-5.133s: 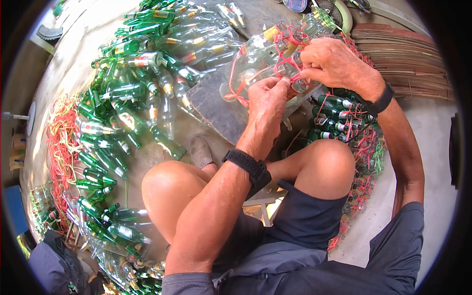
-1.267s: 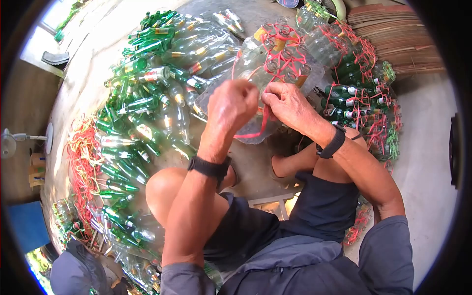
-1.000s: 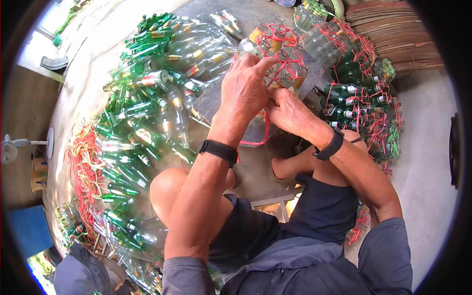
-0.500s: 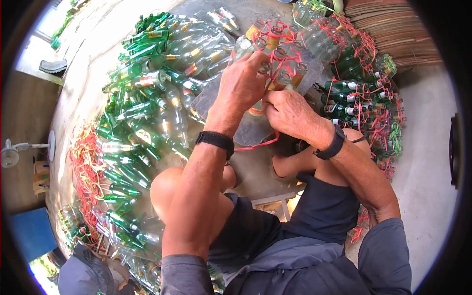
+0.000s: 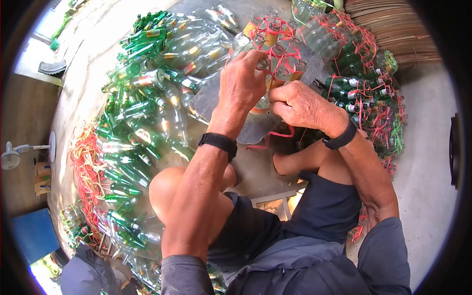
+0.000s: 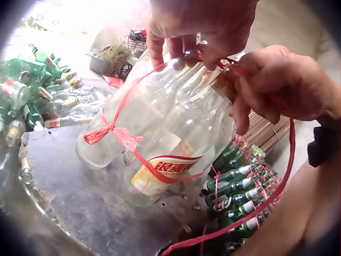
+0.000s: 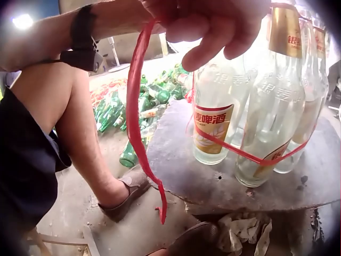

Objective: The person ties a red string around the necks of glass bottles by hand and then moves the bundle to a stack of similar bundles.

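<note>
Clear glass bottles (image 5: pixel 278 49) (image 6: pixel 176 117) stand bundled on a dark board (image 5: pixel 314 61) (image 7: pixel 176 154), their necks laced with red strip. My left hand (image 5: pixel 241 86) (image 6: pixel 205 24) curls its fingers round a bottle top at the bundle's near left edge. Just right of it, my right hand (image 5: pixel 309 108) (image 6: pixel 290 80) pinches a red plastic strip (image 6: pixel 290 154) (image 7: pixel 134 106) close to the necks. The strip's free end hangs below the hands. Another red band, with a bow in the left wrist view, goes round the bottle bodies. Fingers partly hide the strip at the necks.
Loose green bottles (image 5: pixel 135 110) and clear bottles (image 5: pixel 196 51) lie left of the board. A red strip pile (image 5: pixel 87 169) is farther left. Tied bottle bundles (image 5: pixel 378 105) lie at right, below stacked brown sheets (image 5: pixel 388 29). My knees flank the near side.
After being apart, my hands came together at the near bottle necks. My right hand has since shifted slightly right and down, and the hanging strip has swung into a bend.
</note>
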A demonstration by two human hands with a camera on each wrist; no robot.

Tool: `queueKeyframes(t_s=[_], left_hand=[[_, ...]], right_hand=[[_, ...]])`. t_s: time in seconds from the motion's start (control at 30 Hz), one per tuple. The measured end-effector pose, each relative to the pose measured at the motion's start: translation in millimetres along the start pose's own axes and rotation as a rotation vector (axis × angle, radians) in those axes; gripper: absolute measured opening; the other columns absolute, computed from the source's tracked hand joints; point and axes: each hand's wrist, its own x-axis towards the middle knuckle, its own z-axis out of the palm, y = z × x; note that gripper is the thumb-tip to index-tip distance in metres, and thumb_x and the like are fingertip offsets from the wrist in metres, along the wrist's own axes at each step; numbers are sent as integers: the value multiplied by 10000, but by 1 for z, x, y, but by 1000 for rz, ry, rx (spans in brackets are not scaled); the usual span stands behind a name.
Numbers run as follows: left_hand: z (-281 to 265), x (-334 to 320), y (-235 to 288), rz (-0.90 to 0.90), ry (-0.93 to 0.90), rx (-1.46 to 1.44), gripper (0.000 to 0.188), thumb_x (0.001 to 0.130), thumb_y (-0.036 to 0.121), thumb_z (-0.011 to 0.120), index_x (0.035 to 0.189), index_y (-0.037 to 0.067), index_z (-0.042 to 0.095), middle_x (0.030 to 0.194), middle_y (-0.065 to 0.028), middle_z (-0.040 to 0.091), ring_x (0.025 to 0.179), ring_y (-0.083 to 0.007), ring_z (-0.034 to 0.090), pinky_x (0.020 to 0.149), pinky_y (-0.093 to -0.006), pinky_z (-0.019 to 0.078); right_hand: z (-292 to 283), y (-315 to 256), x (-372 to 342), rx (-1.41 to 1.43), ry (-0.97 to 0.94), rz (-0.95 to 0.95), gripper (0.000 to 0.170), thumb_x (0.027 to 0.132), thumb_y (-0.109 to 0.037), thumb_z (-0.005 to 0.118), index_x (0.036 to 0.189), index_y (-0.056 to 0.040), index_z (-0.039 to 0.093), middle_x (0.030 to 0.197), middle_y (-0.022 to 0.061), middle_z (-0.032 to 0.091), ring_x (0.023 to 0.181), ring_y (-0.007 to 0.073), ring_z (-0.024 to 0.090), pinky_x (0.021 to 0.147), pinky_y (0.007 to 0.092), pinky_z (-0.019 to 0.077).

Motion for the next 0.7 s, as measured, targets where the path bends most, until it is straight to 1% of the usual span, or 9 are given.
queueKeyframes(t_s=[0.07, 0.17, 0.3, 0.37, 0.47, 0.5, 0.57, 0.7], left_hand=[[1, 0, 2, -9, 8, -8, 255, 857, 111, 774, 1110, 95, 759, 1047, -151, 770, 974, -360, 749, 841, -435, 580], [4, -1, 5, -15, 25, 15, 244, 857, 122, 773, 1099, 89, 763, 1038, -158, 770, 972, -366, 748, 837, -437, 579], [9, -1, 13, -32, 53, 8, 249, 858, 146, 770, 1100, 87, 775, 1013, -166, 773, 967, -384, 744, 836, -449, 578], [12, 0, 17, -44, 56, 9, 259, 855, 158, 773, 1104, 89, 781, 1008, -169, 776, 968, -390, 743, 836, -452, 577], [15, 2, 25, -81, 58, 7, 293, 841, 182, 782, 1120, 92, 792, 1004, -175, 779, 966, -392, 744, 840, -449, 578], [17, 2, 26, -84, 55, 9, 303, 837, 190, 785, 1122, 89, 794, 1008, -176, 781, 965, -387, 746, 843, -445, 579], [21, 1, 30, -87, 50, 10, 312, 832, 198, 788, 1124, 87, 796, 1011, -176, 782, 964, -382, 749, 846, -441, 580], [31, -2, 35, -99, 61, 15, 313, 830, 201, 789, 1121, 87, 797, 1002, -162, 784, 952, -369, 751, 847, -444, 581]], right_hand=[[0, 3, -4, 156, 47, 117, 161, 827, -86, 601, 700, 8, 574, 758, 236, 628, 772, 455, 653, 704, 510, 529], [-8, 4, -6, 204, 6, 149, 134, 819, -68, 586, 716, 11, 551, 755, 239, 614, 759, 461, 636, 686, 508, 504], [-19, 8, -12, 208, -21, 138, 128, 817, -61, 582, 729, 17, 532, 745, 235, 596, 752, 462, 630, 673, 501, 490], [-23, 9, -16, 181, -7, 76, 142, 817, -57, 578, 725, 23, 505, 730, 221, 567, 730, 452, 610, 656, 486, 480], [-34, 7, -19, 194, -26, 61, 148, 819, -55, 576, 725, 26, 495, 717, 206, 540, 710, 442, 587, 644, 472, 478], [-35, 8, -22, 193, -25, 63, 148, 819, -55, 576, 725, 26, 495, 717, 206, 540, 710, 442, 587, 644, 472, 478], [-35, 10, -27, 189, -32, 146, 163, 822, -59, 583, 721, 26, 489, 714, 193, 538, 702, 435, 576, 642, 469, 479], [-38, 12, -33, 144, -40, 96, 157, 823, -62, 586, 725, 25, 499, 720, 196, 551, 712, 445, 584, 647, 478, 483]])
